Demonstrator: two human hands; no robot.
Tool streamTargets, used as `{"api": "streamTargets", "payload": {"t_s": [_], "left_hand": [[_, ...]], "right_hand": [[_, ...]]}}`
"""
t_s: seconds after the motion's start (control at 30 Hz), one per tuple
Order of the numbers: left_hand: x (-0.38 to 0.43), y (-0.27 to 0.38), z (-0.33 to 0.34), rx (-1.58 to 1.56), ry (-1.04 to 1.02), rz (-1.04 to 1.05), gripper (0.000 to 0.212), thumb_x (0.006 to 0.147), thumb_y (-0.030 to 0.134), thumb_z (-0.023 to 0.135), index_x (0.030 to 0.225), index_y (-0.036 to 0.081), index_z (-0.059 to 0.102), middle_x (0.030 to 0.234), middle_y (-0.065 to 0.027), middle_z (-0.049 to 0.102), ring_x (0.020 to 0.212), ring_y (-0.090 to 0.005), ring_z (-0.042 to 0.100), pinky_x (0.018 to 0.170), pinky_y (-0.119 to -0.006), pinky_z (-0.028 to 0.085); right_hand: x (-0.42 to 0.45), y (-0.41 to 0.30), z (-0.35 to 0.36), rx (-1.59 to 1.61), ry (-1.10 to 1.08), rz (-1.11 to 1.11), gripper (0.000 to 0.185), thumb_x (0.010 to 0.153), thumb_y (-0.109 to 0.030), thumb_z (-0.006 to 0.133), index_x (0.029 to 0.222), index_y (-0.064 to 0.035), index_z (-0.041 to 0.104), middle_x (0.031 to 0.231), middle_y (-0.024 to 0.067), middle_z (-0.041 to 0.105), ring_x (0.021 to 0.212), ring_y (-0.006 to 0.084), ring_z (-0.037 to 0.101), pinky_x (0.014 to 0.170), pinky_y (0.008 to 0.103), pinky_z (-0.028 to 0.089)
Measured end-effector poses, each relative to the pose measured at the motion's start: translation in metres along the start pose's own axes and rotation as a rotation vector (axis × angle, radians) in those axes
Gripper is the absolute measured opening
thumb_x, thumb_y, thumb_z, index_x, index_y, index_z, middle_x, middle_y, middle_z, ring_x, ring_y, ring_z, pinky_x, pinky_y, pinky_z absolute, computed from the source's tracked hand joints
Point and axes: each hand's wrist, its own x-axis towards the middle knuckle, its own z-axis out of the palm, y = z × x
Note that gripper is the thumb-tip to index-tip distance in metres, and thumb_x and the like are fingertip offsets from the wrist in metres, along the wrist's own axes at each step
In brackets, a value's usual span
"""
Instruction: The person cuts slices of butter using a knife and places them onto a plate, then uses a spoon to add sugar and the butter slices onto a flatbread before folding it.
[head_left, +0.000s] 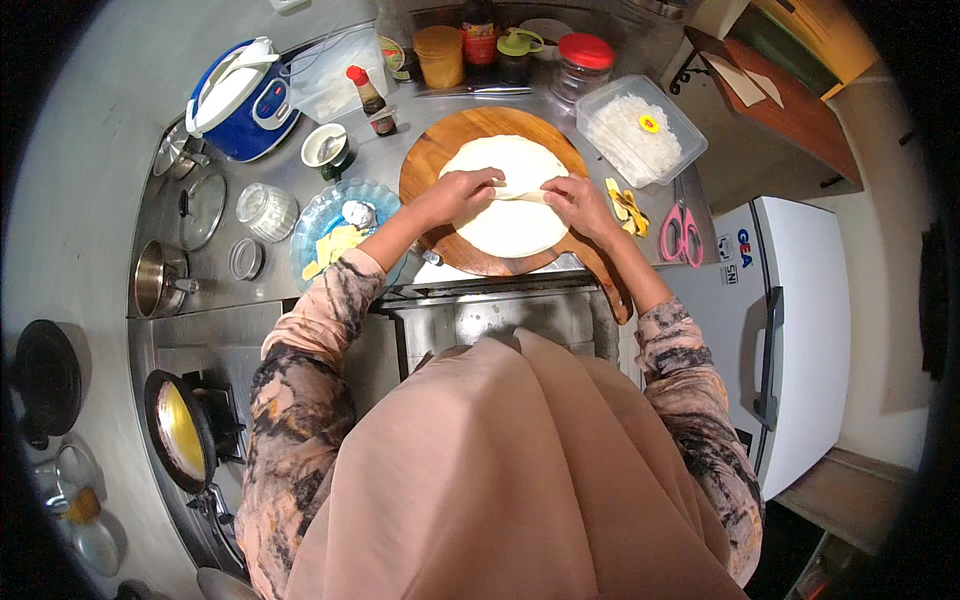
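A pale, thin round sheet of dough or wrapper (511, 231) lies on a round wooden board (421, 161) with a handle. Across its middle runs a raised edge or fold, and another pale part (517, 154) spreads behind it. Whether these are one sheet or two, I cannot tell. My left hand (471, 189) pinches this raised edge from the left. From the right, my right hand (579, 202) grips the same edge between thumb and fingers. Left of the board, a blue glass plate (304, 217) holds yellow strips (334, 247) and a small whitish item (358, 214).
Banana peel strips (626, 206), pink-handled scissors (681, 234) and a clear plastic box (694, 142) of white contents lie right. A knife (480, 91) lies behind the board. A sauce bottle (371, 101) stands back left. A frying pan (180, 431) with yellow oil sits on the stove.
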Motion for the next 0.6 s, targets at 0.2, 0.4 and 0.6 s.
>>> {"api": "streamTargets", "payload": {"t_s": [0.2,0.4,0.6], "left_hand": [[0.014,-0.028,0.005,-0.044,0.106,-0.087,0.014,0.082,0.012,0.056,0.090,0.002,0.062,0.083,-0.0116,0.063,0.077,-0.0200,0.060,0.068,-0.031,0.046],[0.019,-0.030,0.004,0.181,0.092,-0.170,0.013,0.079,0.013,0.058,0.086,0.003,0.063,0.082,-0.0132,0.062,0.076,-0.0254,0.059,0.066,-0.033,0.046],[0.010,-0.014,-0.002,0.290,0.156,0.097,0.016,0.078,0.010,0.057,0.093,0.003,0.061,0.095,-0.0127,0.060,0.091,-0.0295,0.055,0.079,-0.034,0.043]], "right_hand": [[0.016,0.007,-0.001,0.047,-0.066,0.166,0.018,0.079,-0.017,0.056,0.088,-0.0035,0.063,0.084,0.0166,0.062,0.080,0.0297,0.059,0.070,0.0362,0.045],[0.028,0.007,-0.007,-0.108,-0.124,0.103,0.013,0.075,-0.014,0.059,0.081,-0.0042,0.064,0.085,0.0126,0.062,0.083,0.0293,0.056,0.072,0.0361,0.044],[0.030,0.022,-0.003,-0.140,-0.037,-0.403,0.011,0.074,-0.010,0.060,0.083,-0.0061,0.063,0.087,0.0082,0.059,0.086,0.0262,0.052,0.077,0.0359,0.042]]}}
